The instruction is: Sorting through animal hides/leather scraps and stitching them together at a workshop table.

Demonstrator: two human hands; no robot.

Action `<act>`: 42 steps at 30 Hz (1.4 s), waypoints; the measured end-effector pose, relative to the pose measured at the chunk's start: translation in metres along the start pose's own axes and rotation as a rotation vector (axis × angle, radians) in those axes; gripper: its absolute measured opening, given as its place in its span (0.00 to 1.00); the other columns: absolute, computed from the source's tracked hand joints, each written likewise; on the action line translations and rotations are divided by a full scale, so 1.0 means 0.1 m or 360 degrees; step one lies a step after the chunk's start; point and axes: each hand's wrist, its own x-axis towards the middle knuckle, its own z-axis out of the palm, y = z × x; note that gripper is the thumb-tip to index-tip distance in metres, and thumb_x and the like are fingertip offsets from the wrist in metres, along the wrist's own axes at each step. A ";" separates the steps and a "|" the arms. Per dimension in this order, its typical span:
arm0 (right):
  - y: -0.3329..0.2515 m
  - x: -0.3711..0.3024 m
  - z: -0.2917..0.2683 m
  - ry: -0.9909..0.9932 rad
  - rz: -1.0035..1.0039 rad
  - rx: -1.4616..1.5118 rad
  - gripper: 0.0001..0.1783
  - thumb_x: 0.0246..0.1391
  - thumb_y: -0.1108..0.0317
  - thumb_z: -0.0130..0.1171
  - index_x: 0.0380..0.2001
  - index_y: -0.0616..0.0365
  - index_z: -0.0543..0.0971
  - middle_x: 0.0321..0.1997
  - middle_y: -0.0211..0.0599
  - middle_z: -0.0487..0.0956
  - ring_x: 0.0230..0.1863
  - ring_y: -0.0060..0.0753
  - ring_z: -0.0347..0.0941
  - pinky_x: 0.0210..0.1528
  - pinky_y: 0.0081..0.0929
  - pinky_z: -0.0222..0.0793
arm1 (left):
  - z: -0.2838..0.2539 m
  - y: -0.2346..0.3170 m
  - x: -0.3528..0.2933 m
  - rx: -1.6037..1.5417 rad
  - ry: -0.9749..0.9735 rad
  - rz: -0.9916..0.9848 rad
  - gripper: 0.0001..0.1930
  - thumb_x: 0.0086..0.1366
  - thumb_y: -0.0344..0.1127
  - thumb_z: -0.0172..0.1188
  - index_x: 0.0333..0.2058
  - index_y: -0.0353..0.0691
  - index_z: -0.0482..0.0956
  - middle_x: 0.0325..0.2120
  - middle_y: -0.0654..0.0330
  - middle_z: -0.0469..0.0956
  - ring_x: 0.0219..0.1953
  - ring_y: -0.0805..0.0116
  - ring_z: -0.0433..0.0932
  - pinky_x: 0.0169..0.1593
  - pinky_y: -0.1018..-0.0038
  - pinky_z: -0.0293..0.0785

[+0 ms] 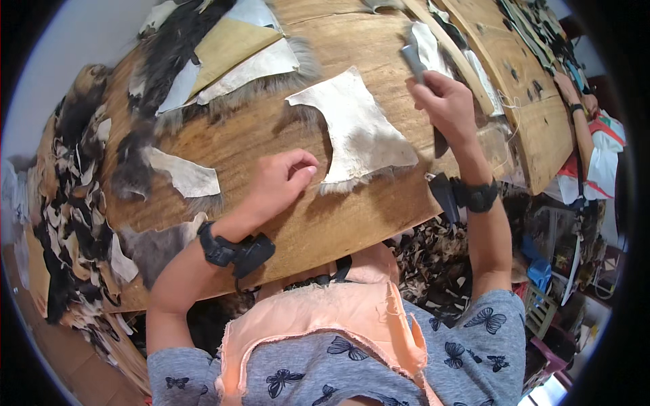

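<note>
I look down on a wide wooden board [291, 223] that serves as the worktable. In the middle of it lies a pale piece of hide [359, 128], skin side up, with a fringe of fur showing along its lower edge; it lies flat, I think, so that the bare side can be worked on.

My left hand [281, 183] rests on the board just beside the left lower corner of this hide. Its fingers are curled loosely into a half fist and they grasp nothing; I judge it is there to steady the piece or to be ready to shift it.

My right hand [447, 105] is raised over the right edge of the hide, and its fingers are clenched around a grey flat tool [413, 59] that points up and away from me. What kind of tool it is, I cannot tell exactly.

More fur pieces [223, 64] are spread on the far left part of the board, and dark scraps [68, 189] are heaped along its left rim, probably pushed aside to leave room. At the far right another person's arm [575, 115] lies on a second board
</note>
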 end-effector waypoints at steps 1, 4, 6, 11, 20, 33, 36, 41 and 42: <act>0.05 -0.05 -0.02 0.0014 0.0013 -0.0005 0.12 0.46 0.62 0.54 0.27 0.62 0.77 0.22 0.37 0.79 0.19 0.25 0.71 0.24 0.20 0.67 | -0.05 0.00 -0.01 0.0004 -0.0018 0.0008 0.09 0.60 0.32 0.55 0.38 0.34 0.76 0.26 0.62 0.77 0.26 0.78 0.75 0.31 0.80 0.72; -0.07 -0.29 0.08 -0.0108 0.0175 0.2014 0.14 0.54 0.62 0.48 0.35 0.62 0.75 0.32 0.33 0.76 0.34 0.24 0.72 0.34 0.19 0.68 | -0.19 0.04 -0.02 0.0388 0.0095 0.0424 0.10 0.54 0.29 0.60 0.37 0.36 0.76 0.28 0.58 0.78 0.29 0.73 0.77 0.32 0.79 0.72; -0.36 -0.51 0.38 -0.0151 0.0425 0.2029 0.13 0.55 0.65 0.45 0.33 0.61 0.75 0.32 0.33 0.75 0.36 0.24 0.70 0.39 0.20 0.66 | -0.24 0.06 -0.06 0.0434 0.0054 0.0476 0.10 0.54 0.29 0.60 0.37 0.37 0.76 0.30 0.57 0.77 0.31 0.71 0.77 0.32 0.78 0.73; -0.31 -0.75 0.81 -0.0055 0.0355 0.1225 0.13 0.52 0.70 0.43 0.34 0.64 0.75 0.27 0.31 0.73 0.30 0.19 0.66 0.35 0.20 0.63 | -0.09 -0.05 -0.04 0.0576 0.0020 0.0977 0.12 0.52 0.27 0.61 0.37 0.38 0.75 0.35 0.57 0.74 0.35 0.66 0.76 0.33 0.73 0.75; -0.35 -0.97 1.09 0.0197 -0.0164 0.0361 0.08 0.51 0.73 0.47 0.32 0.62 0.74 0.17 0.46 0.72 0.21 0.44 0.72 0.26 0.33 0.65 | 0.01 -0.16 0.04 0.0648 -0.0006 0.1224 0.11 0.49 0.25 0.60 0.34 0.38 0.74 0.33 0.56 0.74 0.37 0.57 0.73 0.38 0.68 0.72; -0.33 -1.04 1.17 0.0300 -0.0221 0.0244 0.06 0.48 0.74 0.48 0.31 0.62 0.71 0.23 0.48 0.74 0.26 0.51 0.71 0.28 0.37 0.65 | 0.14 -0.19 0.11 0.0413 0.0088 0.0988 0.05 0.49 0.26 0.61 0.28 0.37 0.78 0.23 0.55 0.76 0.26 0.58 0.75 0.31 0.69 0.70; -0.33 -1.09 1.13 0.0208 -0.0247 0.0186 0.05 0.46 0.75 0.48 0.29 0.63 0.70 0.25 0.49 0.73 0.28 0.52 0.71 0.30 0.38 0.65 | 0.14 -0.17 0.09 0.0266 0.0112 0.0761 0.04 0.50 0.27 0.60 0.28 0.36 0.78 0.23 0.55 0.76 0.25 0.60 0.75 0.30 0.71 0.70; -0.32 -1.14 1.15 0.0167 -0.0301 0.0266 0.05 0.44 0.77 0.46 0.28 0.65 0.69 0.27 0.51 0.72 0.31 0.53 0.69 0.34 0.40 0.64 | 0.15 -0.13 0.08 0.0167 0.0110 0.0587 0.05 0.51 0.27 0.60 0.28 0.35 0.79 0.24 0.55 0.78 0.25 0.66 0.77 0.29 0.75 0.70; -0.31 -1.14 1.16 0.0189 -0.0332 0.0278 0.05 0.44 0.77 0.46 0.28 0.66 0.69 0.28 0.51 0.72 0.31 0.54 0.68 0.34 0.41 0.63 | 0.15 -0.15 0.09 0.0140 0.0087 0.0591 0.05 0.51 0.27 0.59 0.28 0.35 0.79 0.24 0.56 0.78 0.24 0.67 0.77 0.29 0.76 0.70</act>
